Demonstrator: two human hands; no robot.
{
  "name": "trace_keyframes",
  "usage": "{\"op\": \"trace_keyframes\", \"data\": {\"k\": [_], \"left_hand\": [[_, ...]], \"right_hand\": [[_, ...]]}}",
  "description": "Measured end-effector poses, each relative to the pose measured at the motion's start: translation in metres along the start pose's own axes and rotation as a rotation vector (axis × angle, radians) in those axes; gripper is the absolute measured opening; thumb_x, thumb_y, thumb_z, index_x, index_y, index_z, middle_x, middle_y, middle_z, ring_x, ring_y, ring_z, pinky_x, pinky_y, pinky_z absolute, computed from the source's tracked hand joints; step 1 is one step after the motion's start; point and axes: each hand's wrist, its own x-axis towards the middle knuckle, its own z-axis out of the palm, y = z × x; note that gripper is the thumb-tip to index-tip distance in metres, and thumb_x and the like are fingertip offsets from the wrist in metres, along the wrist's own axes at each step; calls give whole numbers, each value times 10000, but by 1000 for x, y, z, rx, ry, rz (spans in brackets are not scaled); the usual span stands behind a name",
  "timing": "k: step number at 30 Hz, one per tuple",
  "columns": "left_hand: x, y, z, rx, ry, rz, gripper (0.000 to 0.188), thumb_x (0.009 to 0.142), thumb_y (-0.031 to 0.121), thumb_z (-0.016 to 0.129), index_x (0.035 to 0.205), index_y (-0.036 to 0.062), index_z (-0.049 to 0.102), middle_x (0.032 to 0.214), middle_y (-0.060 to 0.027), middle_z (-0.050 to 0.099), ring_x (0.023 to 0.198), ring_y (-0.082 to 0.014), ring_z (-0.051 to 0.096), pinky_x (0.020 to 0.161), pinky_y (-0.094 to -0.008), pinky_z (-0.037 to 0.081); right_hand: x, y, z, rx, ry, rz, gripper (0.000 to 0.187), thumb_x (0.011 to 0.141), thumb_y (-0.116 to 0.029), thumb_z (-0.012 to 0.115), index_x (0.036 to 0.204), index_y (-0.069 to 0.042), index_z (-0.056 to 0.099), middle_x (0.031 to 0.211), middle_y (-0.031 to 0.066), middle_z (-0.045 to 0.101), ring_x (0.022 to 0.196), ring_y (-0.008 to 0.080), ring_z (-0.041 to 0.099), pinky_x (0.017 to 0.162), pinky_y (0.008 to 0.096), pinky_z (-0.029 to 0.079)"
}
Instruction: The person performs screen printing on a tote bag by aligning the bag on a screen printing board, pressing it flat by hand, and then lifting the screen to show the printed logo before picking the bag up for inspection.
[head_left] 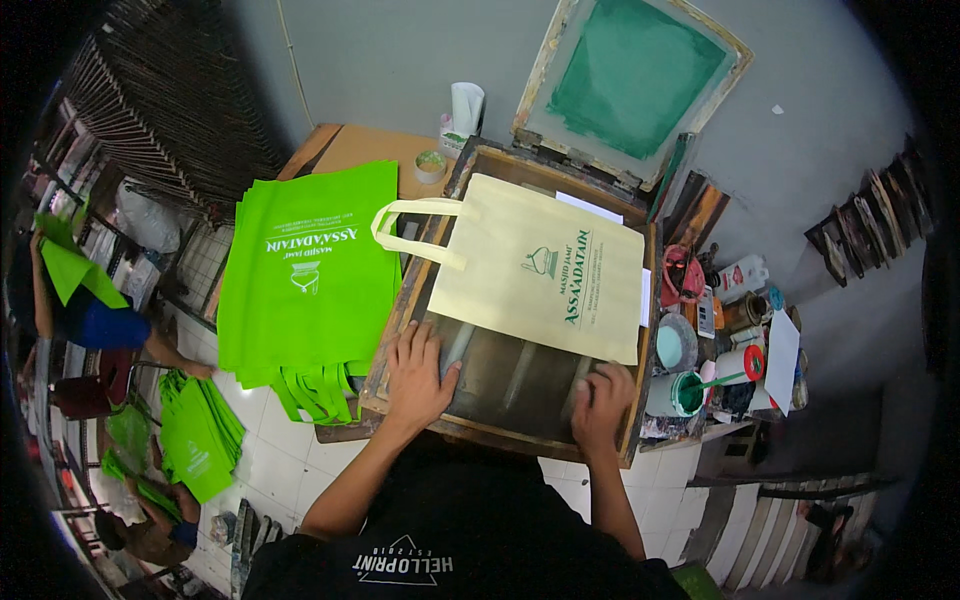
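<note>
A cream fabric tote bag (500, 265) with a green print lies flat on the wood-rimmed printing bed (500, 385), its handles reaching past the bed's left rim. My left hand (415, 380) rests on the bed's near left part, below the bag, fingers spread and holding nothing. On the near right part sits my right hand (603, 405), its fingertips just under the bag's lower right corner; the fingers are loosely bent and apart, with nothing visible in them. Behind the bed a screen-printing frame (640, 75) with green mesh stands raised.
Left of the bed is a pile of bright green printed bags (310, 270). A tape roll (430, 167) lies behind it. A cluttered side table at right bears a paint tub (675, 395) with green ink. Two people work at far left, near more green bags (200, 435).
</note>
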Motion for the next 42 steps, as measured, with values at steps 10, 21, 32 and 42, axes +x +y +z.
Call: {"op": "trace_keyframes", "data": {"k": [10,21,32,42], "left_hand": [[-9,8,-3,-98,-66,295,606,908,332,778,1375,-2,583,1429,-221,540,1370,-410,478,1154,-540,367],[-11,7,0,19,-60,332,584,938,413,741,1333,3,607,1280,-192,589,1250,-371,522,1047,-495,402],[25,47,29,-137,20,702,407,978,451,695,973,50,627,940,-114,575,922,-304,550,827,-422,423],[29,46,42,-140,9,788,465,995,466,668,1111,16,669,1014,-108,612,957,-287,561,868,-408,439]], "right_hand": [[6,2,15,74,-61,-37,176,981,-180,715,1079,-53,640,1206,172,622,1235,399,569,1076,537,384],[-1,-22,5,94,-11,-15,238,990,-178,695,1161,-31,620,1296,192,596,1295,429,524,1103,564,358],[-8,-19,16,8,-70,-66,180,972,-170,725,1048,-19,663,1272,201,601,1282,437,547,1075,563,406],[-11,-17,18,119,-83,31,229,947,-108,733,1116,-1,621,1145,220,637,1151,442,582,1017,541,447]]}}
